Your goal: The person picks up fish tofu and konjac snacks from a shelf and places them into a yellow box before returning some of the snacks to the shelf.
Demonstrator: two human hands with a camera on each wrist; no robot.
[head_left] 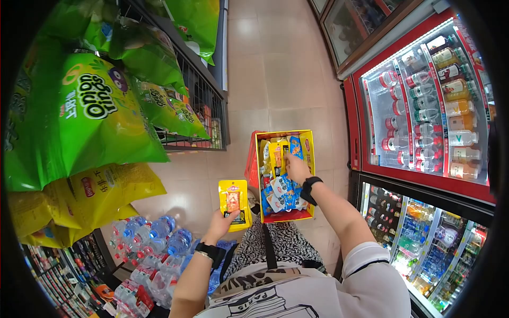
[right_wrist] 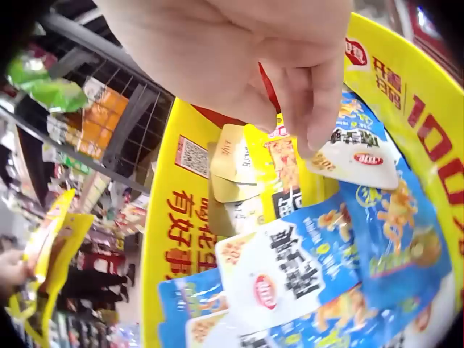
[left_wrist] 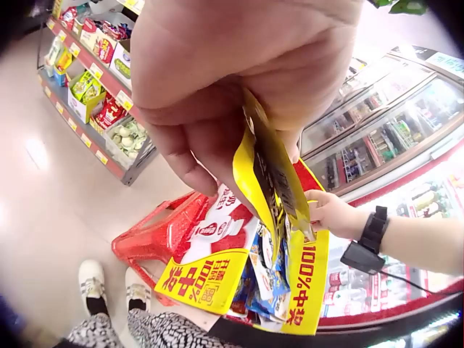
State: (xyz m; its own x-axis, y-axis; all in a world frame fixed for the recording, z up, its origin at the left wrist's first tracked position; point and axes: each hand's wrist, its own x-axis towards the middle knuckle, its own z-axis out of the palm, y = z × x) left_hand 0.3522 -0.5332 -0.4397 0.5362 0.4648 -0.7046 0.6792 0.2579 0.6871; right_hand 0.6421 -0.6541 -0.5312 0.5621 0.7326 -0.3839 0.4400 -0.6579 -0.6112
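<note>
My left hand (head_left: 220, 225) grips yellow snack packets (head_left: 234, 204) to the left of the box; the left wrist view shows at least two of them, edge-on, below the palm. My right hand (head_left: 298, 170) reaches into the yellow and red box (head_left: 311, 159). In the right wrist view its fingers (right_wrist: 322, 119) point down at a yellow packet (right_wrist: 284, 163) and a blue and white packet (right_wrist: 362, 163); whether they pinch one cannot be told. Several blue and white packets (right_wrist: 290, 268) lie in the lower part of the box.
A red stool (left_wrist: 145, 235) stands under or beside the box. Large green snack bags (head_left: 101, 106) hang at the left, above yellow bags (head_left: 95, 191). Bottled water packs (head_left: 154, 238) are on the floor at lower left. Drink fridges (head_left: 424, 106) line the right side.
</note>
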